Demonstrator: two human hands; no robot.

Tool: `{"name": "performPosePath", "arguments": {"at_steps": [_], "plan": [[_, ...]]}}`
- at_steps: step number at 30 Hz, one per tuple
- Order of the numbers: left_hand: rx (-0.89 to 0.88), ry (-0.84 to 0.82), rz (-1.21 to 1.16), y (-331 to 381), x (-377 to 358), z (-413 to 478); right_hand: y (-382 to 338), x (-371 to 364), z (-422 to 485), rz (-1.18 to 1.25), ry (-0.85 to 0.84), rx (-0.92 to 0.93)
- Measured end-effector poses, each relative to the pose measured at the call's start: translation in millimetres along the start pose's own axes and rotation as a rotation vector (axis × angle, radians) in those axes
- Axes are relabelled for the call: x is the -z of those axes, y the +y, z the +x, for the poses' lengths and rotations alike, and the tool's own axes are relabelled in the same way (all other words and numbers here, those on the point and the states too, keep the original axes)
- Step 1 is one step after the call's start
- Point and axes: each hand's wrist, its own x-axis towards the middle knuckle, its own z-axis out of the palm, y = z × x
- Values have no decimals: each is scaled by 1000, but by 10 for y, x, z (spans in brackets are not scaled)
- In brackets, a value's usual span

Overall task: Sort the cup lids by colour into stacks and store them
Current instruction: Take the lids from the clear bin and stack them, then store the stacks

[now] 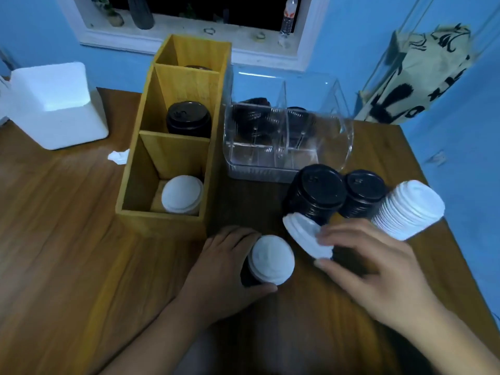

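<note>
Brown wooden table (67,239): your tall yellow wooden divided box (173,147) holds white lids (181,194) near, black lids (188,119) behind. Clear plastic organiser (286,142) right holds black ones. Left hand (230,263) wraps a white-topped stack (270,259); right hand (370,269) pinches tilted white lids (307,236).

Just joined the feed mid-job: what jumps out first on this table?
The two hands at the near edge: the left hand wraps a short stack topped by a white lid, and the right hand holds a few tilted white lids. Behind them stand two black stacks and a leaning white stack, with a wooden organiser at left.
</note>
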Motion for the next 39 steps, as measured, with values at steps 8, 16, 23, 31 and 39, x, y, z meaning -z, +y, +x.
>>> {"name": "performPosePath", "arguments": {"at_steps": [8, 16, 23, 31, 39], "plan": [[-1, 35, 6, 21, -31, 7, 299, -429, -784, -196, -107, -110], [-5, 32, 28, 10, -43, 0, 382, -17, -484, 107, -430, -224], [-17, 45, 23, 5, -50, -3, 430, -80, -319, -372, -615, -254], [-24, 51, 17, 0, -53, -4, 477, -111, -523, -140, -522, -218], [-8, 24, 5, -32, -80, 28, 192, -183, -207, 25, -270, -233]]}}
